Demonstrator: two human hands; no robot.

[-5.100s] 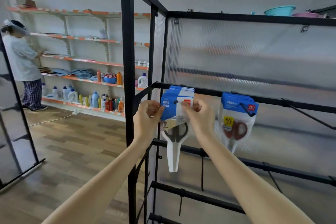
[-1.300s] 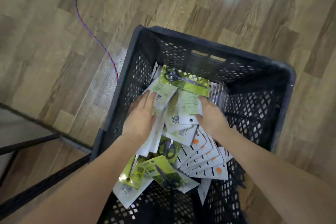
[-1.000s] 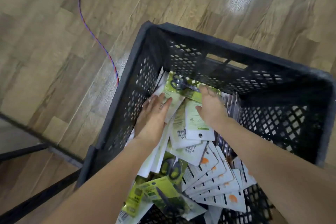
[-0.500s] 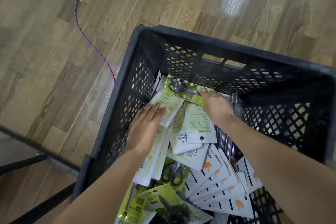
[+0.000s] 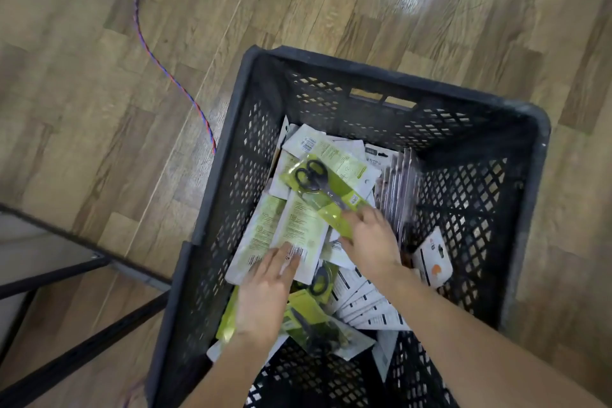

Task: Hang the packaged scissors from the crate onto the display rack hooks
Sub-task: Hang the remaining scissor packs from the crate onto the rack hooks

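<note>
A green-carded pack of black-handled scissors (image 5: 326, 190) lies face up on top of the heap inside the black perforated plastic crate (image 5: 536, 195), toward the crate's twelve o'clock. The right hand (image 5: 371, 238) pinches its lower end. At eight o'clock of that, the left hand (image 5: 265, 291) rests flat, fingers straight, on a white face-down pack (image 5: 299, 225). Better to gather several packs with hang holes aligned before lifting. A red-blue twisted cord (image 5: 165, 66) crosses the wood-plank floor (image 5: 82, 93) at ten o'clock.
</note>
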